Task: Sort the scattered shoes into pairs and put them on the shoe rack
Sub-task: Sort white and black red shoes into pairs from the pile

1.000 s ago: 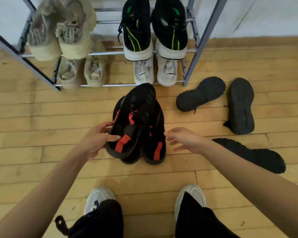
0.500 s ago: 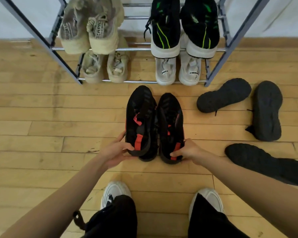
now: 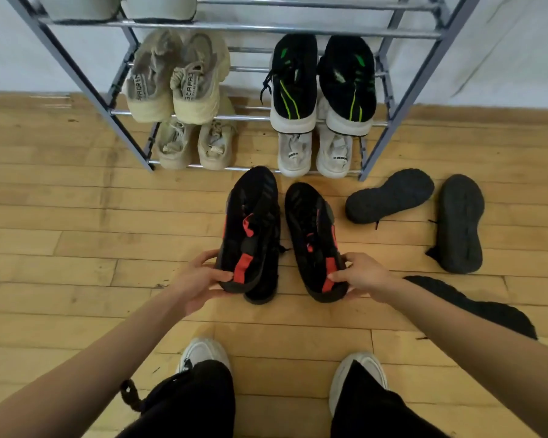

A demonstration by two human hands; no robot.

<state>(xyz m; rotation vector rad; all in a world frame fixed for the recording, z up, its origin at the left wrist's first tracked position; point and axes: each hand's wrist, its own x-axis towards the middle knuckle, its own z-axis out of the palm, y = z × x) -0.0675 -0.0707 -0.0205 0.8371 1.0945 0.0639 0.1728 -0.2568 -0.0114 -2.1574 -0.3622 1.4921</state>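
Two black shoes with red tabs are in front of the shoe rack [image 3: 402,90]. My left hand [image 3: 200,279] grips the heel of the left black-and-red shoe [image 3: 250,226], which is lifted and tilted. My right hand [image 3: 361,276] grips the heel of the right black-and-red shoe [image 3: 310,229]. The two shoes are held slightly apart, toes toward the rack. A dark shape, partly hidden, lies under the left shoe.
The rack holds beige shoes [image 3: 174,80] and black-and-green shoes [image 3: 320,83] on a middle shelf, with pale pairs below and above. Three all-black shoes lie on the wooden floor at the right: two sole-up [image 3: 389,194] [image 3: 461,222], one behind my right forearm [image 3: 475,305]. My feet stand below.
My right hand reached in and took the right shoe's heel. The two black-and-red shoes, overlapped before, are separated side by side. The view tilted up, showing more of the rack.
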